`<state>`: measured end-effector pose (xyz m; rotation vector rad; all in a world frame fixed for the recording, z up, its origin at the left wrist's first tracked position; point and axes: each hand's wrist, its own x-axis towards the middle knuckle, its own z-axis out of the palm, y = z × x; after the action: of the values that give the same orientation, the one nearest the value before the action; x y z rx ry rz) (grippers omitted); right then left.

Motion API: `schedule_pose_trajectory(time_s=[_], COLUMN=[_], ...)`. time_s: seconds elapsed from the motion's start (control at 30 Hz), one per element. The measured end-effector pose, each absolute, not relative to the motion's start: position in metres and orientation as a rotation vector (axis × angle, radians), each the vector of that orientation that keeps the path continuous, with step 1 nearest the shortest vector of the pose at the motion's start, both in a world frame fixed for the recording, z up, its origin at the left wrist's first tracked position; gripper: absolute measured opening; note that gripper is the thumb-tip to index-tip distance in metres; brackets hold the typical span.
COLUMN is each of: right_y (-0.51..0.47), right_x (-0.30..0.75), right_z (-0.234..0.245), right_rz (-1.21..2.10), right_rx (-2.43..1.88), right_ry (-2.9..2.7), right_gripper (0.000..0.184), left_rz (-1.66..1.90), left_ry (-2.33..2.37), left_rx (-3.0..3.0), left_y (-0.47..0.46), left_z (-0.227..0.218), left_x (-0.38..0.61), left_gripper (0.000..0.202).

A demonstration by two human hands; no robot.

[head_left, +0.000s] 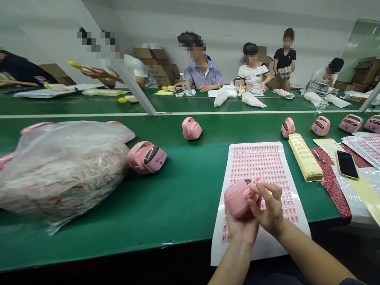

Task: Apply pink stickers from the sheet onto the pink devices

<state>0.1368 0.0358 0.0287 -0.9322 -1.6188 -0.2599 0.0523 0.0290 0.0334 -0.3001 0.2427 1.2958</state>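
A rounded pink gadget with a carry handle point(237, 199) rests in my left hand point(243, 227), which cups it from below. My right hand point(271, 208) is at its right side, thumb and fingers closed round the handle's joint. A small oval mark shows on that joint; whether a loose sticker lies between my fingertips I cannot tell. Beneath both hands a white sheet of small red-and-pink oval stickers point(255, 166) lies on the green table, with gaps in its lower rows.
A clear plastic bag of scraps point(68, 170) fills the left. Beside it sits another pink gadget point(147, 158); one more point(191, 128) is farther back, several at right. A yellow sticker stack point(305, 158), tweezers point(319, 155) and a phone point(347, 164) lie right. Co-workers sit opposite.
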Motion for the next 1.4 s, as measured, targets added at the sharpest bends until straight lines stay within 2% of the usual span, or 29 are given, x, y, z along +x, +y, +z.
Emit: schedule_pose_trajectory(time_s=[0.17, 0.33, 0.6, 0.7, 0.8, 0.9, 1.03, 1.13, 1.2, 1.27, 1.33, 1.4], right_y=[0.038, 0.037, 0.042, 0.032, 0.008, -0.014, -0.024, -0.023, -0.018, -0.009, 0.004, 0.014], right_x=[0.137, 0.136, 0.137, 0.138, 0.136, 0.129, 0.119, 0.118, 0.123, 0.133, 0.146, 0.158], right_z=[0.030, 0.036, 0.026, 0.007, -0.019, -0.038, -0.048, -0.045, -0.033, -0.013, 0.013, 0.040], right_rz=[-0.026, 0.306, 0.700, 0.665, 0.564, 0.328, 0.058, 0.125, 0.287, 0.493, 0.722, 0.922], right_rx=[-1.037, -1.024, -0.981, -1.083, -1.145, -1.126, -1.043, -0.923, -0.932, -1.010, -1.063, -1.004], right_ry=[-1.645, -1.623, -1.411, -1.396, -1.616, -1.889, -1.989, -1.940, -1.814, -1.615, -1.430, -1.338], right_gripper=[0.066, 0.058, 0.047, 0.045, 0.051, 0.057, 0.048, 0.041, 0.035, 0.032, 0.033, 0.036], left_rz=[1.357, 1.270, 1.301, 1.438, 1.622, 1.750, 1.809, 1.834, 1.863, 1.872, 1.819, 1.720], left_ry=[0.399, 0.392, 0.386, 0.497, 0.480, 0.472, 0.515, 0.585, 0.670, 0.751, 0.808, 0.812], left_rx=[-0.320, -0.333, -0.257, -0.167, -0.058, 0.025, 0.079, 0.106, 0.161, 0.315, 0.539, 0.694], left_y=[0.030, 0.029, 0.029, 0.029, 0.028, 0.028, 0.028, 0.026, 0.024, 0.019, 0.015, 0.011], left_z=[0.026, 0.025, 0.030, 0.014, -0.007, -0.018, -0.016, -0.012, -0.010, -0.008, -0.005, -0.001], left_x=[0.050, 0.050, 0.039, 0.020, -0.005, -0.023, -0.029, -0.027, -0.027, -0.027, -0.027, -0.025], left_gripper=[0.045, 0.047, 0.038, 0.042, 0.046, 0.052, 0.049, 0.044, 0.048, 0.064, 0.082, 0.089])
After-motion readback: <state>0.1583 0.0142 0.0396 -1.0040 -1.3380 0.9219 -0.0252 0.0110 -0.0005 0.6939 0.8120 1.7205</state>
